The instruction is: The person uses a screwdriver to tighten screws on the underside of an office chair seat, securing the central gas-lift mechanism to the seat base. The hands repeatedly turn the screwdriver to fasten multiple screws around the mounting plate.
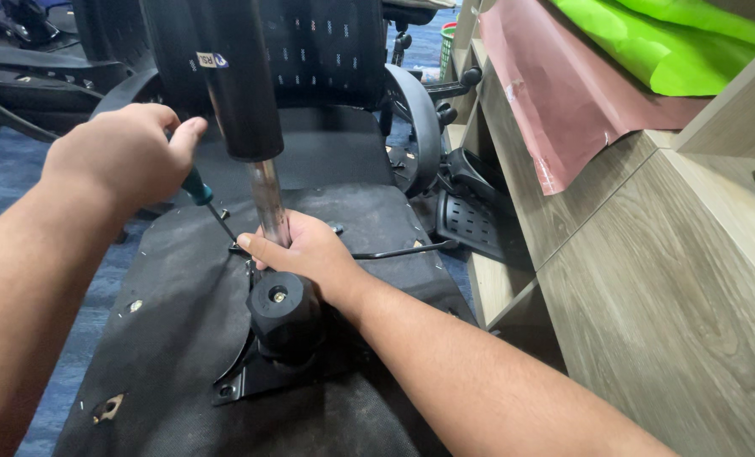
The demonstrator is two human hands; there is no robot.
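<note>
Black mech. plate (pixel 255 377) sits near seat base (pixel 166 338) centre; screwdriver (pixel 204 196) gripped by left hand (pixel 119 152), gas cylinder (pixel 267 199) clasped by right hand (pixel 305 254); fastening judged unfinished.

Beside us stands a pale wooden shelf unit (pixel 648 279) (pink (pixel 564 93) and green sheets (pixel 665 42) above), over blue carpet (pixel 5 169).

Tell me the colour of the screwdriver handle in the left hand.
Teal green, shown in the head view: the screwdriver handle pokes out below the left hand.
</note>
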